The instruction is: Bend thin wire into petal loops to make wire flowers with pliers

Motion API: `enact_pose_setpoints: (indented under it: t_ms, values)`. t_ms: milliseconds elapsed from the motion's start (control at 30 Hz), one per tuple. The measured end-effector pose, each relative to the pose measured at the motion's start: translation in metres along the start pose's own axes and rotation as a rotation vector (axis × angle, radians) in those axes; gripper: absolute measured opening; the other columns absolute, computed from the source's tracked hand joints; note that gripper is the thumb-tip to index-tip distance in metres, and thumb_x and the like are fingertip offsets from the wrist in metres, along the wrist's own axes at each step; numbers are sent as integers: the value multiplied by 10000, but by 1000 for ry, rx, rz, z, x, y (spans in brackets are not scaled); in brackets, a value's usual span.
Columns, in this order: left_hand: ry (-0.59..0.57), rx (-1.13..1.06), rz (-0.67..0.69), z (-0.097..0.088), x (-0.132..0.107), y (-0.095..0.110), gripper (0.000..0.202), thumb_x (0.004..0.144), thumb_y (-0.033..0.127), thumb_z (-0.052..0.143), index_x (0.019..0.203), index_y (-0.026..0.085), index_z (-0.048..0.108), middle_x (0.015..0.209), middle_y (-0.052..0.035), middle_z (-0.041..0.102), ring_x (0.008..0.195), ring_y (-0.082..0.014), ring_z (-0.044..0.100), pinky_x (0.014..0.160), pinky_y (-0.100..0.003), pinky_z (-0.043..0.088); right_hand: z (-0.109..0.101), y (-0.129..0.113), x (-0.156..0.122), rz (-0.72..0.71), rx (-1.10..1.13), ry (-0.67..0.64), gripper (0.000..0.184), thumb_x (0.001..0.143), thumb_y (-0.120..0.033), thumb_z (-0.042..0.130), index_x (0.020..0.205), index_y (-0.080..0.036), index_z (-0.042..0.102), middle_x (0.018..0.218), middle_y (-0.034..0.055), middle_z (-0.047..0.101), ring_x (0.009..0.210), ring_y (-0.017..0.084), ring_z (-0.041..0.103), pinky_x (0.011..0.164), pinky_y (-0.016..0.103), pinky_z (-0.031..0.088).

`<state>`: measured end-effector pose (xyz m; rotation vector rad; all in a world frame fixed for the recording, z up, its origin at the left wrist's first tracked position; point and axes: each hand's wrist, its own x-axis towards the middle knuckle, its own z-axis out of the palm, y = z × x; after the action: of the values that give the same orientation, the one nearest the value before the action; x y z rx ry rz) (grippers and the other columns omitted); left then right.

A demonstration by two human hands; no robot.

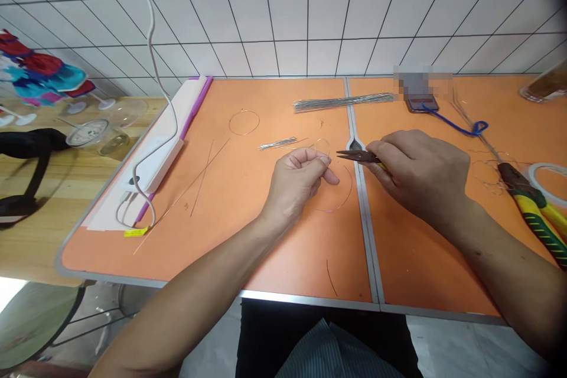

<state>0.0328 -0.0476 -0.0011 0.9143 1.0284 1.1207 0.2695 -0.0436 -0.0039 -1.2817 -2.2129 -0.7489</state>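
Note:
My left hand (pixel 297 180) is closed in a pinch on a thin wire (pixel 345 198) that curves in a loop over the orange table (pixel 248 224). My right hand (pixel 419 172) is wrapped round small needle-nose pliers (pixel 357 156), whose dark jaws point left and meet the wire at my left fingertips. Both hands hover just above the table near its centre seam.
A bundle of straight wires (pixel 343 102) lies at the back, a short bundle (pixel 278 143) and a wire ring (pixel 244 122) nearby. A white power strip (pixel 156 160) with cable sits left. Yellow-handled pliers (pixel 534 207), tape roll (pixel 549 180), phone (pixel 422 103) with blue cord lie right.

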Motion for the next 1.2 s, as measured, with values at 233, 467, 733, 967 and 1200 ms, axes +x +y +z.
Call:
enact_pose_setpoints:
  t_ms: [233,467,733,967,1200]
  values:
    - [-27,28,0,-2,0,-2,197,875,326,794,775,194,686,692,-39,777,475,-68,323,464,-248,205,5,1,-2,-47,-48,40,374,1163,-490,605,961,-225,775,882,79,778,769,206,566,650,381,205]
    - [-44,24,-11,-1,0,-1,183,863,305,789,772,194,676,679,-44,780,473,-65,301,467,-245,199,4,1,-1,-120,-110,96,292,1157,-416,640,995,-220,784,882,55,799,748,187,570,632,363,230]
    - [-46,27,-15,1,0,0,182,844,314,797,765,197,682,648,-30,754,478,-70,320,472,-254,209,-1,-1,2,-55,-75,-28,333,1169,-414,591,978,-227,790,831,71,771,723,197,555,620,366,201]
    - [-39,31,-26,0,-1,0,169,827,326,802,770,204,701,655,-31,755,482,-76,319,483,-263,205,-4,-3,2,30,-7,-127,406,1178,-472,550,966,-237,806,843,95,768,720,212,562,616,378,184]
    - [-46,32,-30,0,-1,0,203,841,339,794,747,204,675,688,-46,782,475,-69,314,478,-263,198,0,-1,-1,-10,-11,-48,372,1153,-522,609,1045,-232,816,961,108,809,828,231,622,636,373,232]
